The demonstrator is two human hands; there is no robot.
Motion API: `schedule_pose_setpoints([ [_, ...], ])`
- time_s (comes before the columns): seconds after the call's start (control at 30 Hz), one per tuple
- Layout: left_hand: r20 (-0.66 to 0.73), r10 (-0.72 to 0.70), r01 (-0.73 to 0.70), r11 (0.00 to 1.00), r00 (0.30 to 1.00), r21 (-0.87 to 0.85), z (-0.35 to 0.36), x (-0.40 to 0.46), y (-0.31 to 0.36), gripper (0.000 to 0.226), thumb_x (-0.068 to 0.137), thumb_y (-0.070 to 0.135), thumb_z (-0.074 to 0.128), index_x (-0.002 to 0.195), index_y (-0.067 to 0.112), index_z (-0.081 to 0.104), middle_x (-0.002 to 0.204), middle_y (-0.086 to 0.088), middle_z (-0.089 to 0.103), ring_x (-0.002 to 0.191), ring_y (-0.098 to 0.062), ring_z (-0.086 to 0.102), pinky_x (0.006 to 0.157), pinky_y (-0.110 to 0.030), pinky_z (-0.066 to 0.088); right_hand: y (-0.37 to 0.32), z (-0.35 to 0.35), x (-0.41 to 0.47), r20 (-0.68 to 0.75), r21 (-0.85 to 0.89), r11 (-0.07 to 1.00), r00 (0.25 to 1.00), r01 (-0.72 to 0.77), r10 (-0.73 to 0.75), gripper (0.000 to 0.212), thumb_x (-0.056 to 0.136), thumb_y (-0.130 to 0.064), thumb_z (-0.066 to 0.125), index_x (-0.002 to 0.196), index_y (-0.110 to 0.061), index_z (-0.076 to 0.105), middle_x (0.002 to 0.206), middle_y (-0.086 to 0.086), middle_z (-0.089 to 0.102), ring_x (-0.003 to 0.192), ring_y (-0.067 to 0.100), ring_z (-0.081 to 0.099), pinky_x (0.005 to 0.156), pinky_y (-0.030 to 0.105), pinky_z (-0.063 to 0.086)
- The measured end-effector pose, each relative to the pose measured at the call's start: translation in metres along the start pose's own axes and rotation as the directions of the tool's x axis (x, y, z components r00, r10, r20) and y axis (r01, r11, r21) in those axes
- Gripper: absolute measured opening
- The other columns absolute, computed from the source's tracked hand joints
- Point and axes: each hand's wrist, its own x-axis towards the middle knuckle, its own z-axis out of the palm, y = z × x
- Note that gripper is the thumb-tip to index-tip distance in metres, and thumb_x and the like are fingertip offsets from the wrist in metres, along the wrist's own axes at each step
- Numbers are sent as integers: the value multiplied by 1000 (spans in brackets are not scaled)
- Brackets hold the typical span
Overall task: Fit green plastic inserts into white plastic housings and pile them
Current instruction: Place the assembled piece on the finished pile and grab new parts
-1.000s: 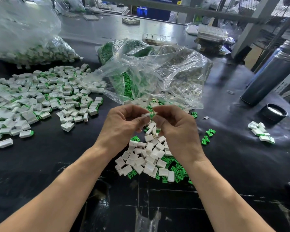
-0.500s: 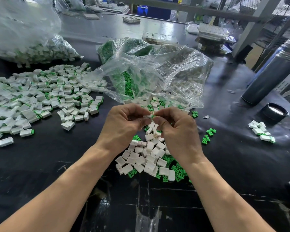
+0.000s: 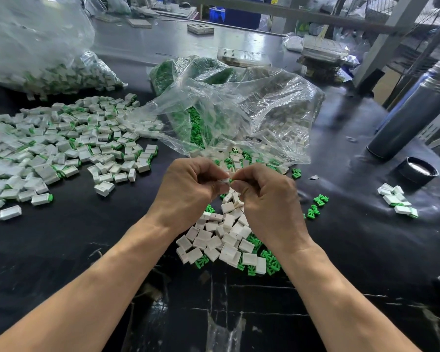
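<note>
White housing (image 3: 224,179) pinched in left hand (image 3: 188,189) fingertips, green insert (image 3: 231,180) nipped by right hand (image 3: 269,199) thumb & forefinger, the two parts meeting end to end just above the table, btwn both hands. Right below: loose heap of white housings (image 3: 221,240) w/ green inserts (image 3: 269,260) mixed in. Beyond, clear plastic bag (image 3: 252,115) spilling more parts. Far left on black table (image 3: 61,250), big pile of assembled pieces (image 3: 56,148); small cluster (image 3: 396,199) off right, near dark cylinder (image 3: 412,123).
</note>
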Motion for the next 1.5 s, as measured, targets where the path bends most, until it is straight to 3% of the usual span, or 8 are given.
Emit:
schedule_pose_setpoints([
  [0.2, -13, 15, -14, 996, 1000, 90, 0, 0, 0, 19, 82, -10, 77, 86, 8, 77, 61, 16, 69, 56, 2, 64, 57, -12, 49, 0, 0, -2, 0, -16, 1000, 1000, -13, 13, 7, 91, -8, 75, 95, -13, 76, 81, -6, 71, 72, 6, 62, 65, 19, 45],
  [0.53, -6, 44, -42, 977, 999, 209, -2, 0, -1, 27, 82, -5, 79, 82, 22, 78, 72, 16, 74, 65, 1, 70, 61, -17, 55, -5, 0, -4, 19, -63, 998, 1000, 8, -7, 6, 91, -5, 74, 96, -7, 76, 86, 2, 73, 79, 18, 66, 74, 38, 54],
  [0.7, 9, 40, -41, 970, 999, 241, 0, 0, 0, 25, 83, -5, 77, 86, 20, 78, 77, 12, 76, 75, -4, 74, 74, -34, 64, -3, 0, -4, 36, -76, 997, 999, 6, -3, 5, 91, -4, 73, 95, -7, 76, 86, 2, 73, 80, 20, 66, 74, 40, 54],
  [0.83, 12, 37, -38, 988, 999, 148, -2, 2, 2, 25, 83, -6, 77, 86, 18, 79, 72, 14, 74, 66, 0, 69, 64, -19, 56, 0, -3, -1, 10, 56, 996, 997, -71, 71, 12, 92, -7, 73, 93, -18, 75, 75, -11, 69, 69, 6, 64, 63, 24, 50],
  [1.0, 26, 14, -16, 997, 1000, 71, -4, 3, 3, 22, 82, -7, 78, 84, 15, 77, 72, 9, 74, 64, -1, 66, 65, -17, 52, -1, -2, -2, 30, 166, 976, 990, -144, 141, 21, 94, -8, 71, 88, -28, 70, 73, -6, 72, 68, 12, 70, 68, 44, 60],
  [1.13, -10, 42, -40, 987, 999, 157, 1, 2, 5, 21, 83, -5, 78, 87, 16, 78, 77, 8, 75, 72, -4, 72, 69, -24, 58, -4, -2, -4, -33, 80, 994, 996, -80, 83, 13, 93, -7, 73, 92, -20, 74, 72, -7, 71, 67, 10, 68, 66, 39, 57],
  [1.37, -7, 55, -54, 993, 998, 104, 1, -1, 6, 24, 83, -13, 73, 84, 11, 78, 67, 12, 70, 61, 0, 67, 60, -16, 52, -8, 1, -5, -56, 26, 1000, 998, -6, 7, 7, 91, -3, 74, 95, -9, 76, 79, 0, 73, 72, 18, 69, 68, 40, 57],
  [1.5, 13, 29, -30, 998, 999, 61, 0, 0, 6, 29, 83, -16, 71, 82, 12, 77, 64, 16, 69, 59, 1, 65, 59, -15, 51, -5, 1, -7, -41, 136, 989, 997, -65, 71, 14, 91, -2, 74, 92, -16, 76, 73, -6, 72, 65, 9, 69, 64, 38, 57],
])
